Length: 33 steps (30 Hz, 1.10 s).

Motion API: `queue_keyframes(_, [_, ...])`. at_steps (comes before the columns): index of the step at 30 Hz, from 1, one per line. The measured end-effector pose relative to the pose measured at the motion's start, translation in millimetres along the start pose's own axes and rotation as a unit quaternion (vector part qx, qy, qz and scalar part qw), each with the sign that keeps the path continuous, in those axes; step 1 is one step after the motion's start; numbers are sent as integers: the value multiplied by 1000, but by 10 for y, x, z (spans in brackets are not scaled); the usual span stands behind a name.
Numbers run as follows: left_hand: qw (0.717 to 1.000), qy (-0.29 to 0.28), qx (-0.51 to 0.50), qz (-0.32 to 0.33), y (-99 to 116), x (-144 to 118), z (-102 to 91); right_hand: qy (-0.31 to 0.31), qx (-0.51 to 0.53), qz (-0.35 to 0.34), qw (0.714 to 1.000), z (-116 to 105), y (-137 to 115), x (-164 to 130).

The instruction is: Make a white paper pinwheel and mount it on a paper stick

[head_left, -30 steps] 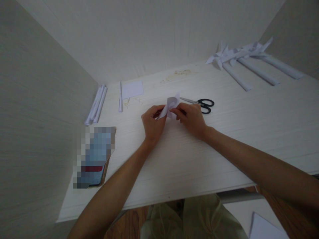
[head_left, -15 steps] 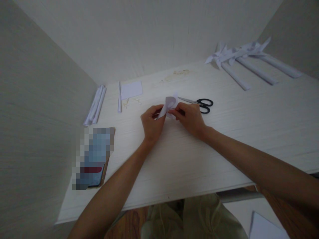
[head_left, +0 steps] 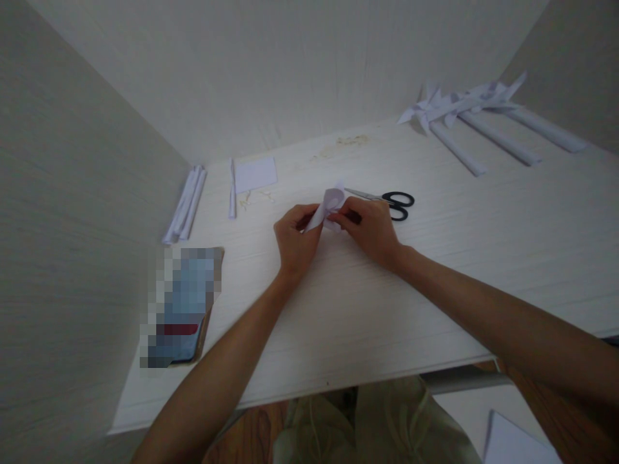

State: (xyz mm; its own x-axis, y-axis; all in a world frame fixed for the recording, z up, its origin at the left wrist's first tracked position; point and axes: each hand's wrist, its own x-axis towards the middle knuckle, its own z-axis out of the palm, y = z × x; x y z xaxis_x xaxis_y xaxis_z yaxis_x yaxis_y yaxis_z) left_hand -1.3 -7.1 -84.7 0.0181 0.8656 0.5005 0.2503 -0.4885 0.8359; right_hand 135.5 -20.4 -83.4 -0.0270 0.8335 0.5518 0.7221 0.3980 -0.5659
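A: What's in hand?

B: A small folded paper piece [head_left: 329,205], held just above the middle of the desk [head_left: 435,270]. The left hand [head_left: 294,240] pinches its lower left corner, fingers closed on it; the right hand [head_left: 371,229] clamps the other side.

A: Which step, you think?

B: Curling a flap inward, I'd judge. Next calls for a steady pinch at the centre.

A: Room to move?

B: Scissors [head_left: 387,200] lie just beyond the right hand; paper pinwheels [head_left: 464,109] sit well apart at the far right; rolled paper sticks [head_left: 186,203] lie at the left wall.

Matt white paper piece [head_left: 330,205], pale wood-grain table [head_left: 435,258], scissors [head_left: 387,200] with metal blades, glossy black plastic handles.
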Motion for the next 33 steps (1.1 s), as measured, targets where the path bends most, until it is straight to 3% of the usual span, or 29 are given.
queue_keyframes(8, [1000, -10, 8, 3, 9, -1, -4, -24, 13, 16, 999, -9, -17, 10])
queue_keyframes(17, [1000, -9, 20, 3, 35, -2, -9, 10, 21, 1, 1000, 5, 12, 0])
queue_keyframes(24, [1000, -15, 15, -3, 17, -7, -8, -23, 47, 36, 998, -11, -10, 22])
queue_keyframes(33, [998, -56, -12, -19, 7, -10, 5, -4, 189, 113, 975, 9, 52, 58])
